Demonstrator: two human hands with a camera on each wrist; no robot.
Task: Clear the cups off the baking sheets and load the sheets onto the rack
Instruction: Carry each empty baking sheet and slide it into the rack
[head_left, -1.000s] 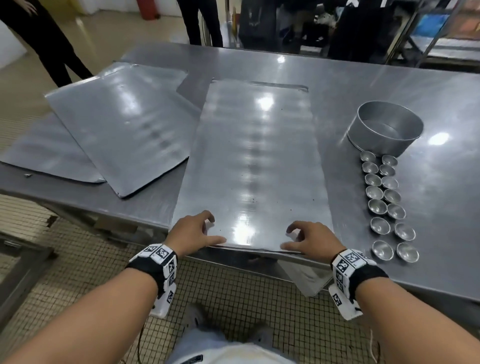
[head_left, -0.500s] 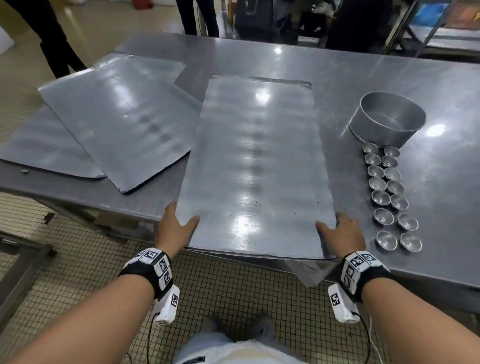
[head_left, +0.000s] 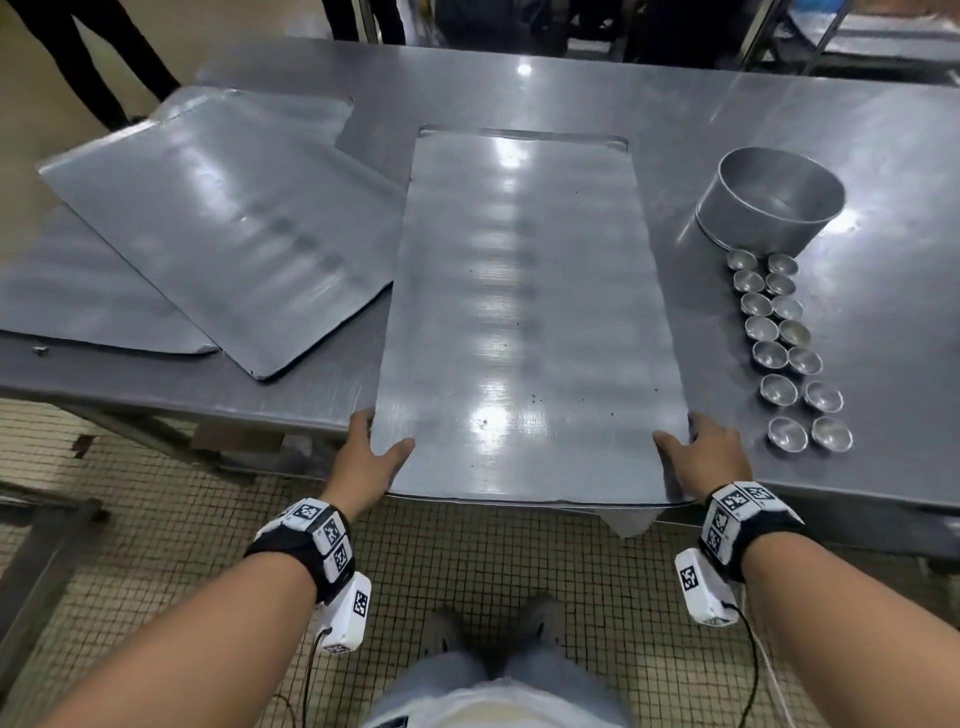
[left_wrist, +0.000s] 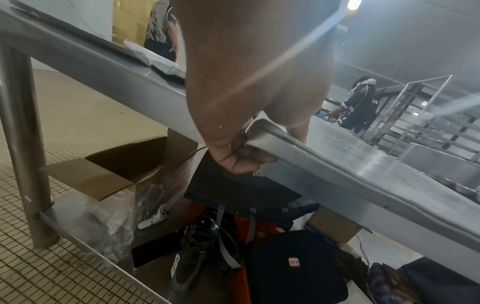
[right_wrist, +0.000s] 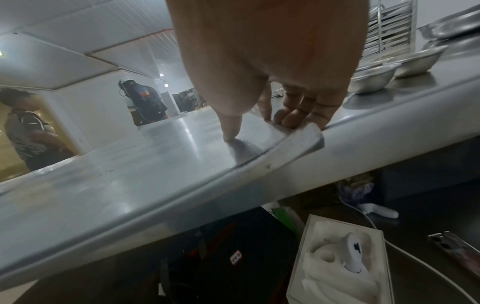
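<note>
A long bare baking sheet (head_left: 524, 312) lies in the middle of the steel table (head_left: 883, 156), its near end over the front edge. My left hand (head_left: 371, 454) grips the near left corner, thumb on top and fingers (left_wrist: 241, 162) curled beneath. My right hand (head_left: 698, 457) holds the near right corner, with its thumb (right_wrist: 231, 131) pressing the top and the fingers (right_wrist: 293, 119) at the side rim. Two rows of small metal cups (head_left: 779, 343) stand on the table right of the sheet, close to my right hand.
Two more bare sheets (head_left: 223, 234) overlap at the table's left. A round cake tin (head_left: 774, 202) stands behind the cups. Bags and boxes (left_wrist: 293, 265) fill the shelf under the table. People stand beyond the far edge, and a metal rack (left_wrist: 415, 115) is at the back right.
Both hands have slid apart from the middle of the sheet's near edge to its two near corners and taken hold there. The other sheets and the cups have not moved.
</note>
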